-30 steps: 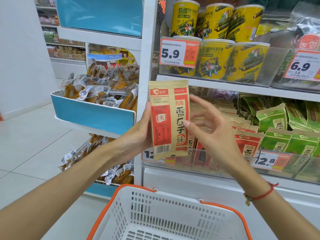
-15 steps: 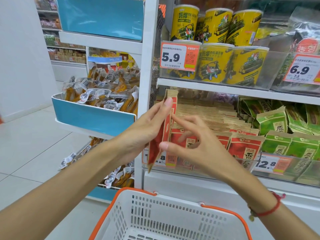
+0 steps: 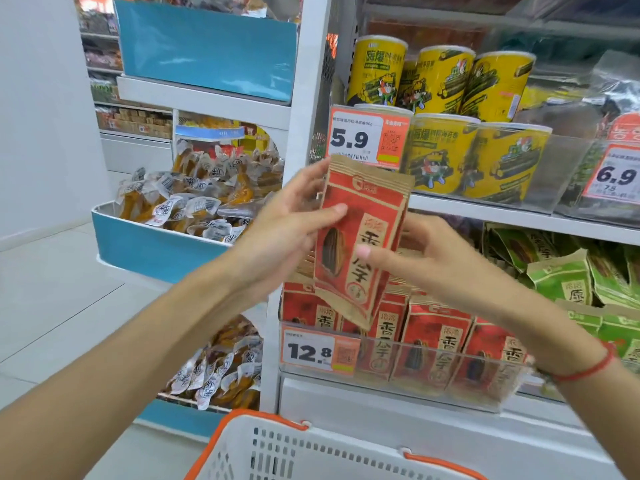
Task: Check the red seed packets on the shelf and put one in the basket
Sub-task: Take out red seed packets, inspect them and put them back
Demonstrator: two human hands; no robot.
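**Red seed packet — turned front-face out**

Item: red seed packet (image 3: 360,237), flipped from its printed back, through edge-on, to its front — inspection nearly done. Held upright above the shelf row, over the basket (image 3: 311,452). Left hand (image 3: 277,230) and right hand (image 3: 426,258) pinch its sides. Kraft edges, red panel, seed picture.

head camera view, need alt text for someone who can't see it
Two bare hands, left hand and right hand, hold a red seed packet upright, front side showing, before a shop shelf. Below it, more red packets stand in a clear tray with a 12.8 price tag. A white basket with orange handles sits at the bottom edge.
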